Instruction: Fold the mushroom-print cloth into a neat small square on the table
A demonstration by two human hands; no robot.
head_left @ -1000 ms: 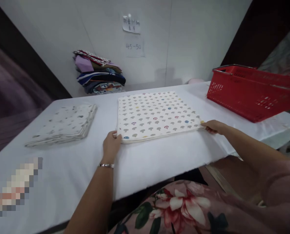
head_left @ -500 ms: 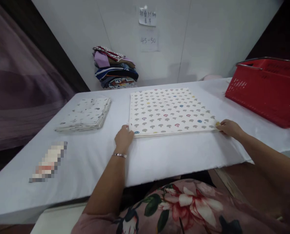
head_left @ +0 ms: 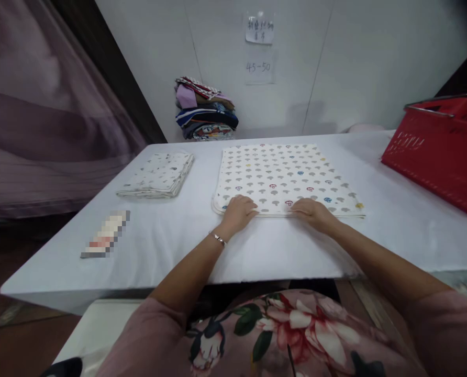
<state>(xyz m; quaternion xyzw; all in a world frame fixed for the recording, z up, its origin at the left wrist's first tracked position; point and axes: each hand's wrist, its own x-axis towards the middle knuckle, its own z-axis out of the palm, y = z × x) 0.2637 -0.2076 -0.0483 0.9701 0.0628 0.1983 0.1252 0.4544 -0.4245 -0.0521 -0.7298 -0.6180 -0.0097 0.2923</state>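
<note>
A white cloth printed with grey mushrooms and a few red, blue and yellow ones lies folded flat on the table in front of me. My left hand is closed on its near edge, left of the middle, with a bracelet at the wrist. Along the same edge, a short way to the right, my right hand is also closed, fingers over the top layer. The thumbs are partly hidden. The cloth's near left corner looks rounded, and its near right corner lies flat.
A folded white printed cloth rests on the left of the white-covered table. Nearer lies a pixelated flat object. A pile of folded fabrics stands against the back wall. At the right is a red basket with a metal handle.
Both hands have left the cloth's near corners and moved inward along its near edge, closer together. The view has shifted slightly left.
</note>
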